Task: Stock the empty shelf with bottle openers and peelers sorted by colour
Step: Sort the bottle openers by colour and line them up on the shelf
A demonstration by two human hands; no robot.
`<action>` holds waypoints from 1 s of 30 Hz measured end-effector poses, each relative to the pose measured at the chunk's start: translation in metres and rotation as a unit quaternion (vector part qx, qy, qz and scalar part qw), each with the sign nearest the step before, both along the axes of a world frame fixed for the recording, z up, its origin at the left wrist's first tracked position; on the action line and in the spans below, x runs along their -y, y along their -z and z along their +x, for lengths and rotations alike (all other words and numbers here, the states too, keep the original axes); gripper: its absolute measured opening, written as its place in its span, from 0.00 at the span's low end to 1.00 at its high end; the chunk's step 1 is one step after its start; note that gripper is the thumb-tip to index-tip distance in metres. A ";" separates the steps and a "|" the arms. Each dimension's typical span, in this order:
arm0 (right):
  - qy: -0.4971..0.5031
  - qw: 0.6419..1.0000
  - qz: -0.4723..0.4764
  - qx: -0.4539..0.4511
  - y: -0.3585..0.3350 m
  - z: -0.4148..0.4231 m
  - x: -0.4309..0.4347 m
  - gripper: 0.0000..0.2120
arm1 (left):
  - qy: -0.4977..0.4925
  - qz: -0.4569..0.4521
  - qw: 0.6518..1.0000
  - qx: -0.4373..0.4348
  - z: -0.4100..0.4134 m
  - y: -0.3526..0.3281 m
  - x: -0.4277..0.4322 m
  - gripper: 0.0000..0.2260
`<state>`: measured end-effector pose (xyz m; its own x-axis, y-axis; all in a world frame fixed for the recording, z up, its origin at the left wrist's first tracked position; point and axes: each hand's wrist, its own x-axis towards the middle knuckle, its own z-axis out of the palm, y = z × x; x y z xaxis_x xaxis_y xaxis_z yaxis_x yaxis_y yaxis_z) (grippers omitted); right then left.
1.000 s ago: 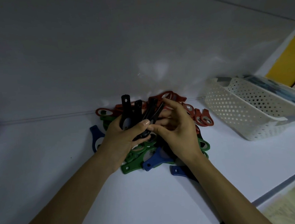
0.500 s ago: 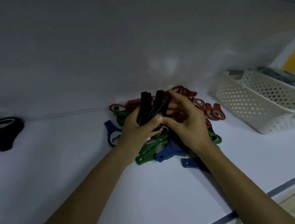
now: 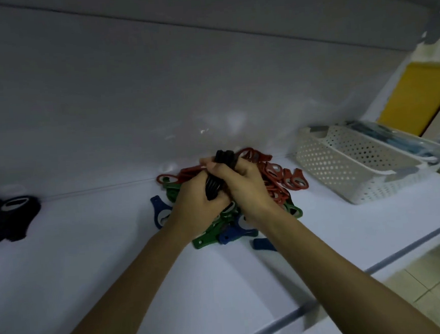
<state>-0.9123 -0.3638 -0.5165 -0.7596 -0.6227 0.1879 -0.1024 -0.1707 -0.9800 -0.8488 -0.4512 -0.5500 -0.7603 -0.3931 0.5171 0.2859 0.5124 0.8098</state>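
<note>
Clutching a bunch of black openers (image 3: 216,185) in both my left hand (image 3: 199,205) and right hand (image 3: 244,186), I judge sorting barely begun: one black pile (image 3: 4,219) placed on the shelf (image 3: 116,267), the mixed heap (image 3: 275,186) left.

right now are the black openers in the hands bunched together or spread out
Bunched together. Both hands close around the black openers as one tight bundle, ends poking out above the fingers, over the mixed pile.

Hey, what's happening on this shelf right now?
A person is sorting openers by colour on a white shelf. Both hands, left and right, are closed around a bundle of black openers above a mixed pile of red, green and blue ones. A black group already lies far left. A white basket sits to the right.
</note>
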 end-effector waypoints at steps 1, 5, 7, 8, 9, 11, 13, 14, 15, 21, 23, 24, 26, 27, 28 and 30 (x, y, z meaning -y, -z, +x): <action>0.008 1.000 -0.009 -0.004 -0.001 0.006 0.002 0.07 | -0.006 -0.016 1.000 0.013 0.003 -0.002 0.000 0.09; 0.019 0.998 -0.055 0.007 -0.008 0.031 0.016 0.07 | 0.073 0.185 0.979 0.051 0.028 -0.011 0.009 0.08; 0.035 0.993 -0.099 0.050 -0.016 0.041 0.027 0.07 | 0.110 0.438 0.892 0.008 0.048 -0.014 0.017 0.12; 0.045 0.990 -0.115 0.064 -0.018 0.049 0.035 0.06 | 0.081 0.521 0.849 -0.023 0.058 -0.014 0.022 0.16; 0.047 0.989 -0.123 0.068 -0.018 0.060 0.045 0.05 | 0.039 0.574 0.816 -0.048 0.067 -0.014 0.026 0.19; 0.023 0.991 -0.120 0.058 -0.011 0.091 0.067 0.04 | 0.025 0.645 0.755 -0.112 0.084 -0.016 0.031 0.23; -0.007 0.996 -0.094 0.007 0.003 0.123 0.087 0.09 | 0.038 0.686 0.708 -0.162 0.101 -0.021 0.034 0.20; -0.022 0.997 -0.079 -0.011 0.008 0.136 0.094 0.08 | 0.026 0.688 0.704 -0.172 0.111 -0.022 0.039 0.18; -0.035 0.997 -0.064 -0.012 0.011 0.146 0.101 0.05 | 0.001 0.684 0.709 -0.174 0.120 -0.023 0.044 0.17; -0.098 0.978 -0.025 0.184 0.001 0.166 0.134 0.06 | -0.159 0.533 0.821 -0.132 0.162 -0.012 0.053 0.14; -0.113 0.970 -0.005 0.217 -0.006 0.166 0.139 0.06 | -0.232 0.380 0.894 -0.054 0.171 -0.002 0.054 0.11; -0.126 0.971 0.012 0.203 -0.007 0.166 0.142 0.05 | -0.262 0.321 0.910 -0.026 0.175 0.000 0.059 0.10; -0.163 0.976 0.056 0.136 -0.008 0.168 0.144 0.07 | -0.289 0.286 0.914 -0.009 0.182 0.001 0.068 0.08; -0.185 0.975 0.076 0.097 -0.008 0.167 0.145 0.12 | -0.280 0.300 0.912 -0.022 0.183 0.002 0.073 0.09; -0.206 0.972 0.089 0.064 -0.007 0.164 0.144 0.16 | -0.256 0.330 0.907 -0.043 0.183 0.002 0.076 0.10; -0.221 0.971 0.083 0.023 -0.005 0.155 0.141 0.17 | -0.187 0.387 0.901 -0.067 0.184 0.003 0.082 0.10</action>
